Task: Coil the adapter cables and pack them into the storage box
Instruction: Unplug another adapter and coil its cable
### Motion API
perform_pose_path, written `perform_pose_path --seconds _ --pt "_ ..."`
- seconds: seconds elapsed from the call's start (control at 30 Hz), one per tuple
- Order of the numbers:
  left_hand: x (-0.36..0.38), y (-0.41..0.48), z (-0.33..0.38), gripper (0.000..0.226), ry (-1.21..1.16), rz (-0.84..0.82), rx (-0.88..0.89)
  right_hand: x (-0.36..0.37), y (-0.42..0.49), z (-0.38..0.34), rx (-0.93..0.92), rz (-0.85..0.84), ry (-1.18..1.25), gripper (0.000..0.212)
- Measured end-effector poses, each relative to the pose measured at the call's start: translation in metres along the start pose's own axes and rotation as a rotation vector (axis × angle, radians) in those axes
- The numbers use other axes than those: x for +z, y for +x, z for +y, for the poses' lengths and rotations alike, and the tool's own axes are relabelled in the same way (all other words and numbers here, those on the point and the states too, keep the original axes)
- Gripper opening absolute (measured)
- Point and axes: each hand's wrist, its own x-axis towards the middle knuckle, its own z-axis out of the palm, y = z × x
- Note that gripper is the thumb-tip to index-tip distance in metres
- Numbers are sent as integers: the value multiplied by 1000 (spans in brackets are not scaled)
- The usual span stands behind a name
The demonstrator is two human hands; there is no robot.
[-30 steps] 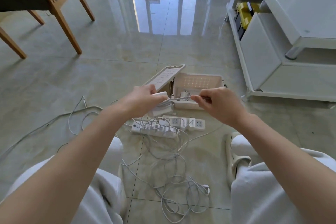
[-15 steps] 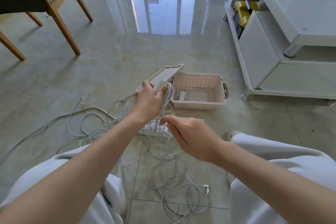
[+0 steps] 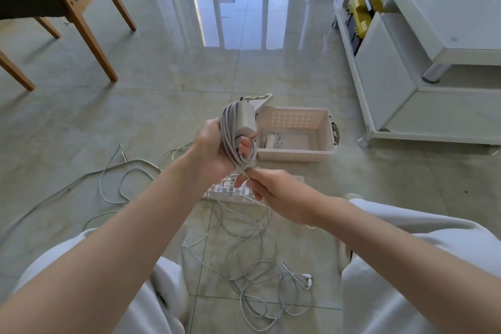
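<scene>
My left hand (image 3: 214, 146) holds a white adapter brick (image 3: 246, 120) upright, with its grey cable (image 3: 229, 134) wound in several loops around the brick and my fingers. My right hand (image 3: 273, 191), just below, pinches the loose end of that cable. Behind them the white storage box (image 3: 324, 153) stands open on the floor, its lid (image 3: 257, 99) tilted up at the left. One small coiled adapter (image 3: 272, 141) lies inside the box. A white power strip (image 3: 227, 192) lies on the floor under my hands, partly hidden.
Loose white cables (image 3: 254, 260) sprawl over the tiles between my knees, and more cable (image 3: 119, 171) runs off to the left. A wooden chair (image 3: 81, 13) stands at the back left. A white cabinet (image 3: 423, 68) fills the right side, close to the box.
My left hand has lifted and turned the adapter upright, and more cable is wound around it. My right hand came from beside the box down to below the left hand.
</scene>
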Motion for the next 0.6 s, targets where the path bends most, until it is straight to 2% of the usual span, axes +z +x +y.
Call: perform_pose_path --seconds 0.1,0.17,0.3,0.5,0.6 --pt "2 -7 7 36 60 -76 24 -9 3 9 12 -41 -32 26" --pt "4 -13 11 35 185 -94 66 -14 4 16 9 -65 -114 25" --pt "7 -25 17 32 532 -26 191 -29 6 31 80 -12 -190 24" --pt "0 -29 24 21 994 54 187 -43 7 48 148 96 -257 24" --pt "-7 -28 24 24 1216 96 197 -50 5 51 211 157 -323 26"
